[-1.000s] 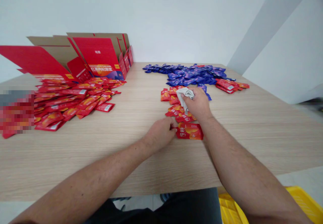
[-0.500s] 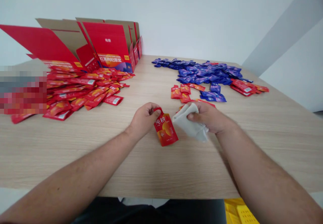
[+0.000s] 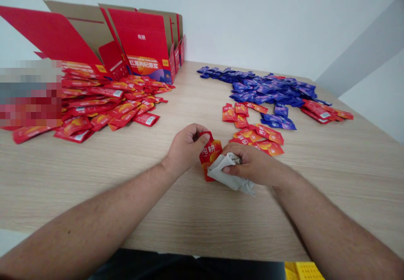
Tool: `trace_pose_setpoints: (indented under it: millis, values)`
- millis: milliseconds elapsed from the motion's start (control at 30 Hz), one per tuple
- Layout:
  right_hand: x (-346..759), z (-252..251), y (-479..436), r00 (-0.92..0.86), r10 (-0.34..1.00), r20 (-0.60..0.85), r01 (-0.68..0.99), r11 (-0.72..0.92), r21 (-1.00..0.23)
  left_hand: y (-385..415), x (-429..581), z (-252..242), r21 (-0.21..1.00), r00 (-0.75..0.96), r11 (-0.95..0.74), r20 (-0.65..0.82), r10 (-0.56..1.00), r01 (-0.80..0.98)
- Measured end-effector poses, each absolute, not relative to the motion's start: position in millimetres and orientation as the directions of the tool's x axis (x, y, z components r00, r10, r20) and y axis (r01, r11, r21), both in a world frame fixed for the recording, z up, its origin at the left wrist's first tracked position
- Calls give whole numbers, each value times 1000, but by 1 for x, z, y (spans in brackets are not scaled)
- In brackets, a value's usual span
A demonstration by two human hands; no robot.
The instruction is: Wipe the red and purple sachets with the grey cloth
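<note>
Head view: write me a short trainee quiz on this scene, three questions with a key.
1. Which hand grips the top of the red sachet?
2. What does the right hand press against that sachet? A: a blue sachet. B: a pale cloth. C: a carton flap.
3. True or false: the opened red carton stands to the left of the blue sachets.

Key: 1. the left hand; 2. B; 3. true.
</note>
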State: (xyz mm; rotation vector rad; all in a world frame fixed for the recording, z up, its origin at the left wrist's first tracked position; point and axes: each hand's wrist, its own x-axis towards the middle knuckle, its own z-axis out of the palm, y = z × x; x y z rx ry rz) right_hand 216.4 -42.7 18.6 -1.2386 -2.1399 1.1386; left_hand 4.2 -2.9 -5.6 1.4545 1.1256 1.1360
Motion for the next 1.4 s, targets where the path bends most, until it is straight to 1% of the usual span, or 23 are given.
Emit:
trace_pose_setpoints:
  millis: [67, 133, 200, 267, 367, 433, 500, 567, 667, 733, 833, 867, 900, 933, 967, 1000, 1033, 1067, 1100, 1167, 1233, 1300, 1400]
  values:
    - [215, 16, -43, -534, 843, -63, 489, 247, -837, -4, 6, -6, 993, 144, -108, 100, 984, 52]
    - [213, 14, -44, -532, 845, -63, 450, 218, -866, -6, 8, -5, 997, 157, -33, 44, 987, -73]
    - [211, 11, -45, -518, 852, -68, 368, 150, -918, -11, 9, -2, 963, 210, 105, -53, 976, -246]
    - [208, 9, -47, -509, 857, -80, 231, 46, -972, -16, 10, 2, 883, 331, 288, -165, 929, -370]
    - [205, 4, -51, -481, 868, -121, 6, -134, -991, -23, 11, 6, 776, 543, 504, -254, 800, -380]
    - [202, -1, -53, -449, 879, -159, -75, -215, -974, -27, 13, 7, 744, 615, 552, -246, 749, -376]
    - [198, -7, -54, -419, 887, -192, -79, -246, -966, -31, 15, 7, 737, 607, 546, -234, 760, -399]
    - [195, -11, -54, -398, 897, -195, -57, -236, -970, -33, 18, 7, 740, 556, 522, -242, 795, -424]
    - [192, -12, -53, -377, 920, -103, -4, -112, -994, -33, 21, 6, 741, 488, 492, -253, 835, -457]
    - [195, -6, -52, -412, 911, -38, 75, -7, -997, -31, 21, 6, 734, 454, 502, -293, 842, -458]
    - [207, 7, -49, -458, 888, -45, 211, 60, -976, -26, 19, 7, 720, 378, 526, -380, 844, -452]
    - [211, 12, -48, -429, 903, -36, 253, 82, -964, -25, 19, 6, 719, 364, 535, -401, 841, -444]
    - [215, 15, -48, -363, 932, 7, 301, 124, -945, -24, 18, 6, 721, 365, 549, -419, 832, -424]
    - [218, 18, -49, -273, 957, 93, 364, 192, -911, -24, 18, 5, 726, 381, 567, -433, 817, -390]
    - [219, 20, -50, -180, 959, 217, 447, 277, -851, -24, 19, 3, 733, 411, 587, -445, 796, -343]
    - [218, 21, -51, -113, 927, 357, 541, 359, -761, -25, 20, 2, 745, 442, 600, -452, 775, -291]
    - [215, 21, -53, -88, 868, 488, 627, 429, -651, -26, 21, 0, 762, 465, 601, -453, 760, -241]
    - [211, 20, -56, -107, 805, 583, 690, 482, -540, -28, 22, -3, 784, 471, 587, -448, 760, -202]
    - [206, 18, -59, -160, 757, 634, 722, 527, -447, -29, 24, -5, 813, 450, 554, -432, 781, -181]
    - [195, 14, -65, -301, 724, 621, 731, 593, -338, -32, 28, -7, 868, 355, 460, -376, 856, -190]
    - [186, 10, -70, -441, 725, 528, 709, 643, -290, -32, 29, -8, 889, 268, 398, -336, 903, -228]
    - [180, 9, -73, -560, 701, 442, 657, 700, -278, -31, 28, -6, 871, 251, 412, -350, 903, -267]
    - [180, 11, -74, -677, 618, 399, 539, 786, -302, -30, 26, -3, 828, 278, 467, -391, 878, -311]
